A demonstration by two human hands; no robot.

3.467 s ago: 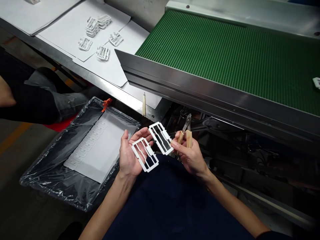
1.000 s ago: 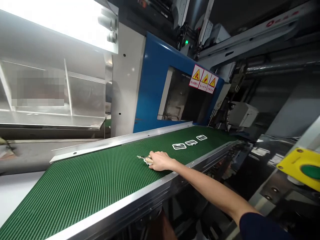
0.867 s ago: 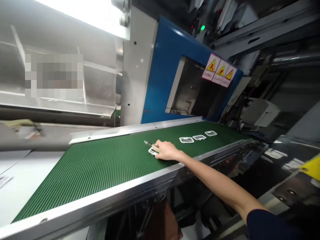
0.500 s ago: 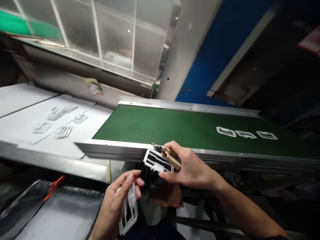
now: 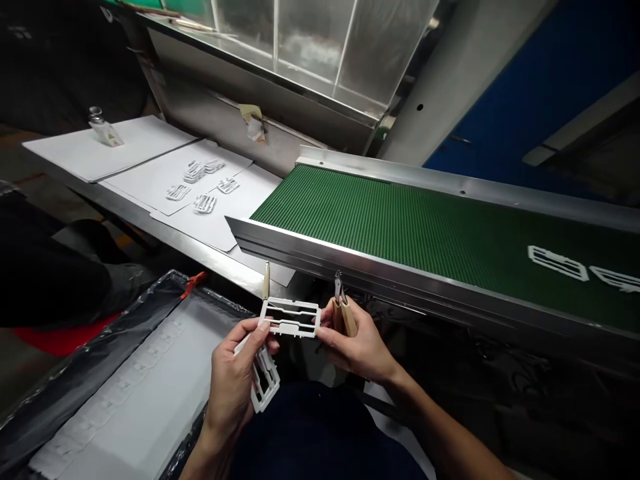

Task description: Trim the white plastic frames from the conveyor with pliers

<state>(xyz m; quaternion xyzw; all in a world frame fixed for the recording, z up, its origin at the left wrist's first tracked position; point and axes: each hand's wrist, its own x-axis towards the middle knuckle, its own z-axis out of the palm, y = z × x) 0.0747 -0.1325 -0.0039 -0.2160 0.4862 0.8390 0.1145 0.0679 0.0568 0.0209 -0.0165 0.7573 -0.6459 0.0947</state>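
Note:
A white rectangular plastic frame [image 5: 291, 328] with slots is held level between both hands. My left hand [image 5: 233, 373] pinches its left end, and a second white frame [image 5: 265, 380] hangs tilted from the same hand. Gripping the right end is my right hand [image 5: 361, 343], which also holds small cutters [image 5: 346, 317] with tan handles, jaws pointing up. Several similar white frames [image 5: 205, 203] lie in a loose group on white sheets at the left. Two more frames [image 5: 557, 262] rest on the green ribbed belt at the far right.
The green conveyor belt [image 5: 380, 213] has a raised metal side rail [image 5: 320, 243] just beyond my hands. A glass bottle [image 5: 105, 130] stands on the far left sheet. At lower left is a black-lined box [image 5: 150, 393] with clear pieces in it. A person's dark-clothed leg shows at left.
The view has swung left and down. My right hand has brought its frame over to my left hand, which now also holds it. The cutters have turned to point upward.

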